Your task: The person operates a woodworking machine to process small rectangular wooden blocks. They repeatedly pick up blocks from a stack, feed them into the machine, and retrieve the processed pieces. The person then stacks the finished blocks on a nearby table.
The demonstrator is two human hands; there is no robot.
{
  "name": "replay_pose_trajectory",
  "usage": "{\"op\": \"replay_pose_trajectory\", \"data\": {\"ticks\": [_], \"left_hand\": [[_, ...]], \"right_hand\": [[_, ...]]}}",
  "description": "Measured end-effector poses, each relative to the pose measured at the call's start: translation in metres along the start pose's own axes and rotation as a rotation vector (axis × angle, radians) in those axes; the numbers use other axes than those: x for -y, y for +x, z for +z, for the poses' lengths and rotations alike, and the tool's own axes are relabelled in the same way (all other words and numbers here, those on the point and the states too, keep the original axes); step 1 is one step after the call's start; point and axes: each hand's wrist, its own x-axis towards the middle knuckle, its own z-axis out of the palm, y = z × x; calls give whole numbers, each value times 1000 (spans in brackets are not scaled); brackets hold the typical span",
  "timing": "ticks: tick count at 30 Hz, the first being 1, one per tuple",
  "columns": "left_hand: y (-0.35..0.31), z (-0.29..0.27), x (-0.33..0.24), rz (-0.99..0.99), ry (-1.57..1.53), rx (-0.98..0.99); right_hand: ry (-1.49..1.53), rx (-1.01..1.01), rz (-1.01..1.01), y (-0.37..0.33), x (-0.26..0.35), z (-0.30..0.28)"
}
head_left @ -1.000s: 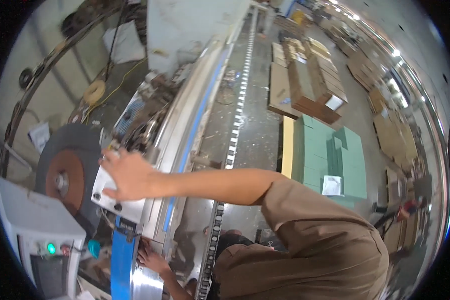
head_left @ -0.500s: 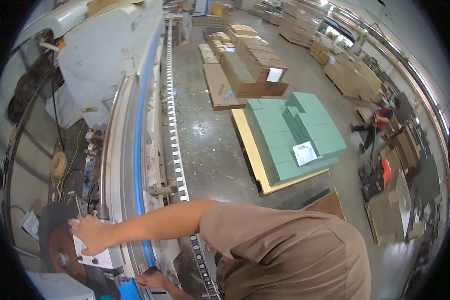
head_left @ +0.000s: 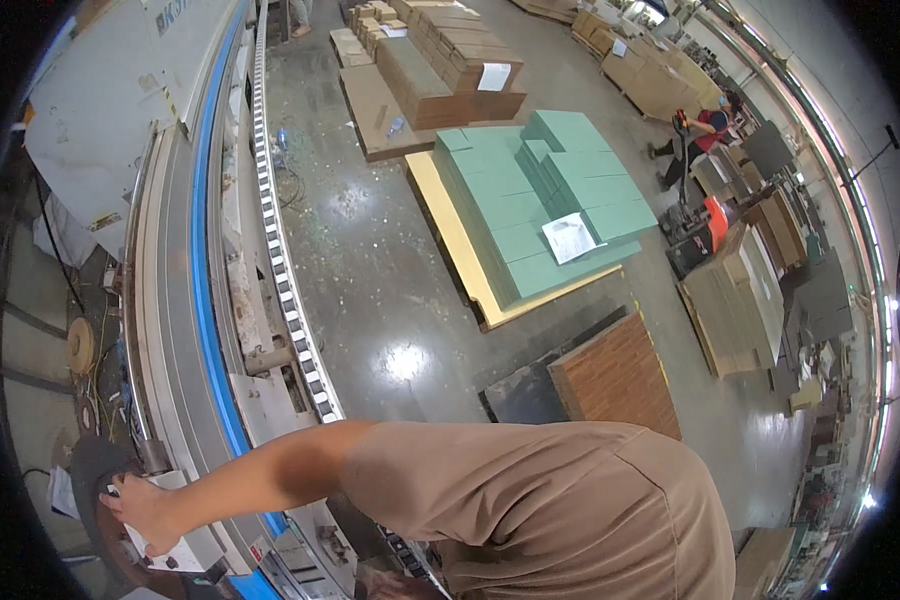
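My right hand point(head_left: 145, 512) reaches across to the lower left, its arm in a brown short sleeve point(head_left: 510, 480). It lies palm down over a pale metal housing point(head_left: 195, 545), fingers spread over its far edge and thumb apart. Close beside the fingers is a large dark disc point(head_left: 95, 470), partly covered by the hand and housing. A long machine rail with a blue strip point(head_left: 205, 300) runs away from the housing. My left hand is out of the picture; a blurred skin-coloured patch shows at the lower edge under the sleeve.
Alongside the machine runs a roller track point(head_left: 275, 230). Stacked green boards point(head_left: 510, 200) stand on a yellow base; brown boards point(head_left: 470, 60) lie beyond. A wood-patterned panel point(head_left: 615, 375) is nearer. At right, a person point(head_left: 705, 135) stands by an orange-and-black pallet truck point(head_left: 705, 235).
The view has swung to the right, so the stacks sit further left and higher. My right hand stays on the housing. My left hand, earlier by the blue strip, has left the picture.
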Motion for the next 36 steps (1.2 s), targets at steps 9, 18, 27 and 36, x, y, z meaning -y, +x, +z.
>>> {"op": "replay_pose_trajectory", "data": {"ticks": [9,18,27,36], "left_hand": [[-38,-2,-23,-204,-41,99],[-99,-5,-36,-381,-122,206],[-149,-5,-12,-450,-181,243],[-112,-51,-44,-624,-215,367]], "right_hand": [[-66,2,72,-8,13,-17],[-30,43,5,-23,30,-49],[8,16,14,-23,27,-57],[-178,-118,-152,-26,13,-54]]}}
